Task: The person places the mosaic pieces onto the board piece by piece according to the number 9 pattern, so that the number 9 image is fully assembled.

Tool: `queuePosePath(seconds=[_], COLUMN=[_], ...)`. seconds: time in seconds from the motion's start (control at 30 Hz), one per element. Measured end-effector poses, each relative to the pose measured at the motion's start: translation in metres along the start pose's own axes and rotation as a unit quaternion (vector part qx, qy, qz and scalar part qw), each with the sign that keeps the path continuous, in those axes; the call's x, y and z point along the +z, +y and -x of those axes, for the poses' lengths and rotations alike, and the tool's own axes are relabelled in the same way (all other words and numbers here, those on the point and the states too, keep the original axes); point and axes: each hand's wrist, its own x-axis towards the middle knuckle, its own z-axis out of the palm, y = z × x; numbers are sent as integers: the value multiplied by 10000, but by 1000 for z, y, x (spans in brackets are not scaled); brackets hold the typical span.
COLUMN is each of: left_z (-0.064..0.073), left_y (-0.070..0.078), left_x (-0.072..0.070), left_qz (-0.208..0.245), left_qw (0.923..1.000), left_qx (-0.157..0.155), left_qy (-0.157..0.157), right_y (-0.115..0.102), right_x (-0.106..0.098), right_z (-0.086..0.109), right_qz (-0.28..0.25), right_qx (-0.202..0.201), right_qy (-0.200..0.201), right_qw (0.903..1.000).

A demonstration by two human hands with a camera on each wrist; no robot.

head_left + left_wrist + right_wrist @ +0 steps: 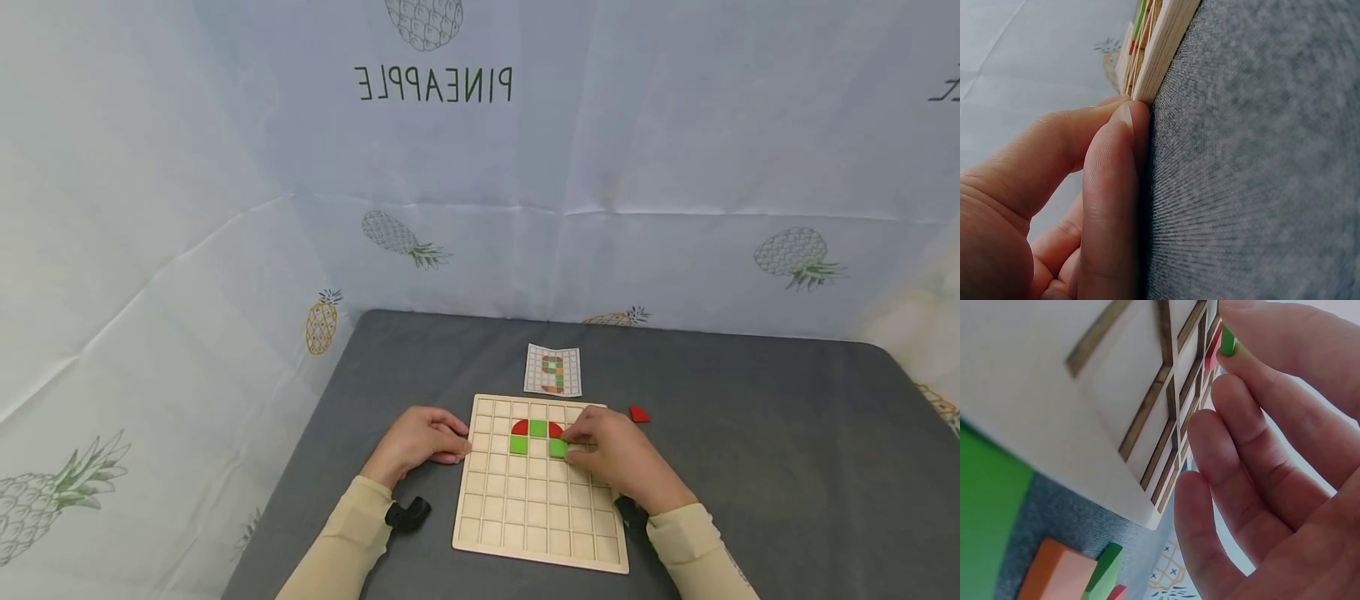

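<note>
A square wooden grid board (525,533) lies on the table. At its left edge my left hand (426,440) pinches the rim (1163,50) between thumb and finger. My right hand (618,454) reaches over the board's right side, holding a green square tile (1228,341) between thumb and index finger, at a cell in the second filled row. Other fingers are loosely bent. Around it sit a red quarter-round tile (555,429), a green tile (537,428), another red quarter-round tile (521,427) and a green tile (518,445) below that.
A printed pattern card (552,383) lies behind the board. To the right is a loose red tile (638,414). An orange block (1060,569) and a green block (1107,569) lie beside the board in the right wrist view. Pineapple-print cloth (637,150) hangs behind the grey table (787,467).
</note>
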Motion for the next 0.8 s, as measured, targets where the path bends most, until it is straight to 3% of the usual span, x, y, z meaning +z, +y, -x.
queuePosePath(seconds=[0.47,0.8], left_z=[1,1], left_y=[1,3], left_x=[0,1], left_qz=[-11,3], left_qw=[9999,9999], left_qx=[-94,-94], left_qy=[81,58], right_y=[-2,-1], right_x=[0,1], right_z=[0,1], right_qz=[275,238], right_qx=[-296,-219], right_qy=[150,138], right_qw=[9991,9994])
